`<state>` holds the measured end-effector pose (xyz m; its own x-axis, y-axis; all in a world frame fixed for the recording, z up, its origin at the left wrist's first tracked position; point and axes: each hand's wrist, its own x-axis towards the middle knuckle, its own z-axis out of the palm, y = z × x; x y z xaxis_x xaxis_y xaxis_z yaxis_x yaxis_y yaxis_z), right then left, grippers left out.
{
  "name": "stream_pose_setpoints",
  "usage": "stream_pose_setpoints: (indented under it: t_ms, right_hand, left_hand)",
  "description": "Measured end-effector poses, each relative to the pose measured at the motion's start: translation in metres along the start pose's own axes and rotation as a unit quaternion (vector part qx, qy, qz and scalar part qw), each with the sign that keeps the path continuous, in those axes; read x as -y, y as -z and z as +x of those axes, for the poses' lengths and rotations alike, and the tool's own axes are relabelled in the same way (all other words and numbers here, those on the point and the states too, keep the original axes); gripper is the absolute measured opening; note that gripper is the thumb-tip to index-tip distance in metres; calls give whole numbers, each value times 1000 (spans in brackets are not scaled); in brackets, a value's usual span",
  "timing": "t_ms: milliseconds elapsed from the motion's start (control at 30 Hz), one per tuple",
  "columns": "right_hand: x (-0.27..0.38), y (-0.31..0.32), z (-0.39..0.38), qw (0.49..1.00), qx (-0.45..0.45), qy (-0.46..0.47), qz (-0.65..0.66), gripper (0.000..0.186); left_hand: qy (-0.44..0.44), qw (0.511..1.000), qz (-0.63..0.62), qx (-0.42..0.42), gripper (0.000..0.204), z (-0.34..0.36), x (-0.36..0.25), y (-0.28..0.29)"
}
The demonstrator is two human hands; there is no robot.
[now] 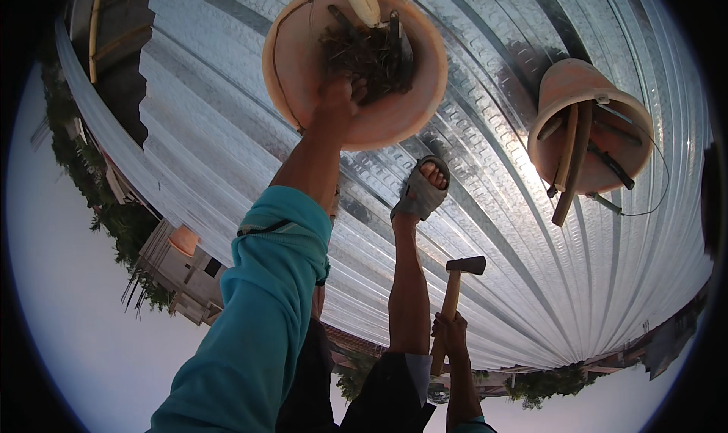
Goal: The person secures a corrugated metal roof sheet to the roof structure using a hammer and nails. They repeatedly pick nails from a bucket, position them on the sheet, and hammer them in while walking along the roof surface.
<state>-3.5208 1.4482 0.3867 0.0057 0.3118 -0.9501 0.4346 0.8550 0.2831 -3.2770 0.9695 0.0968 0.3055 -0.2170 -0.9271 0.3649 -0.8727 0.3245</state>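
Note:
A round orange-pink basin (277, 61) sits on the metal sheeting, holding a heap of dark, thin, nail-like or twig-like pieces (368, 61). My left hand (345, 93) reaches down inside it, fingers curled at the near edge of the heap; what they grip, if anything, is hidden. A pale wooden handle (359, 1) and several dark, stick-like tool parts also rest in the basin. Low on the right side, my right hand (450, 331) is wrapped round the wooden handle of a hatchet (453, 290), its dark head (466, 265) raised above the fist.
Ridged silvery metal sheets (470, 145) spread under everything. To the right a tilted orange-pink bucket (637, 107) with a wire handle holds several wooden-handled tools (573, 164). My sandalled foot (425, 186) stands near the basin. Beyond the left sheet edge lie bamboo poles (96, 31) and a building (186, 270).

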Motion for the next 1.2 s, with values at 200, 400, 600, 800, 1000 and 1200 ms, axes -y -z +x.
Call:
stream_pose_setpoints:
  t_ms: [200,400,600,800,1000,1200]
  right_hand:
    - [2,-5,1,1000,5,2,9,23]
    - [-1,0,5,1000,7,1,-8,21]
    - [-7,8,9,1000,6,-11,15,19]
    - [-6,15,9,1000,8,-6,28,21]
    - [-7,17,15,999,2,-12,39,22]
    - [-10,11,15,999,1,-17,28,22]
  left_hand:
    - [-20,999,-15,-28,19,4,2,0]
    - [-140,984,23,-107,25,31,-5,3]
    - [-200,964,163,-66,29,27,0,3]
    - [-187,930,315,14,34,33,-9,13]
    - [-205,909,362,-6,40,48,-9,8]
    - [-208,906,369,2,46,41,-13,14]
